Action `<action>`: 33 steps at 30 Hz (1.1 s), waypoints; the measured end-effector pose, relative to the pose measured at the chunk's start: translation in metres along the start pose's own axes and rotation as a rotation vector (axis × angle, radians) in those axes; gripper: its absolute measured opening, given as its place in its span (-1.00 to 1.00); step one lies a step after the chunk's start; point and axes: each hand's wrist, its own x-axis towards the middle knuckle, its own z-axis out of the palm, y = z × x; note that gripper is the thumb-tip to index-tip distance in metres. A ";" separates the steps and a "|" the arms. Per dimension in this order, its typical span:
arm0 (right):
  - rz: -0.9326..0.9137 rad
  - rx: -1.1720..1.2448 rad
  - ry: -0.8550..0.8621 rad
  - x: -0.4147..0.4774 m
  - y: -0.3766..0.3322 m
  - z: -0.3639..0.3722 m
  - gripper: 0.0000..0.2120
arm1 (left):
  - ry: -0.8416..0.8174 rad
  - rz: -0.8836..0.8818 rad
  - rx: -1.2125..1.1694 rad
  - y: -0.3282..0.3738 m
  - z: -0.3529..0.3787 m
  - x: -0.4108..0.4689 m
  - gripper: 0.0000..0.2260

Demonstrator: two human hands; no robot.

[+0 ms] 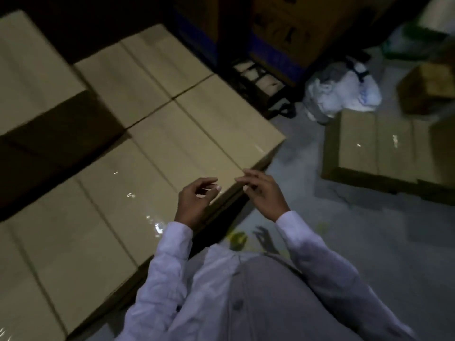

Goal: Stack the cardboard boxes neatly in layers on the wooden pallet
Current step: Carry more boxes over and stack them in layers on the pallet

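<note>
Boxes [157, 153] lie flat and edge to edge across the left and centre of the frame, forming an even layer. The wooden pallet beneath them is hidden.

A loose box [376, 148] sits on the grey floor [307, 200] at middle right, well apart from the layer's near corner. It looks to lie with its long side roughly across the frame, though its right end is covered by something dark, so I cannot be sure.

Both hands hover at the centre, over the front edge of the layer. The left hand [197, 200] is above the box top and the right hand [261, 190] is just past the corner, over the floor. Both are empty, with fingers loosely curled and gripping nothing, and I cannot tell whether either grazes the cardboard.

The right hand is nearer the loose box, which lies to the right and slightly up-frame from it. Fetching it would probably mean turning right and reaching down with both hands, one at each short end.
</note>
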 end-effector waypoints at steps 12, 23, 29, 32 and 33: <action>0.384 0.013 0.639 -0.191 0.175 -0.289 -0.76 | -0.481 0.004 -0.017 0.064 0.345 -0.022 -0.83; 0.731 0.107 0.947 -0.314 0.319 -0.406 -0.69 | -0.941 0.149 0.206 0.130 0.657 -0.007 -0.88; 0.791 0.172 1.031 -0.335 0.390 -0.525 -0.73 | -1.105 0.155 0.296 0.181 0.845 0.009 -0.90; 0.843 0.222 1.145 -0.357 0.411 -0.591 -0.69 | -1.219 0.235 0.379 0.216 0.944 -0.005 -0.93; 0.851 0.219 1.178 -0.366 0.421 -0.610 -0.67 | -1.265 0.274 0.394 0.226 0.976 -0.013 -0.93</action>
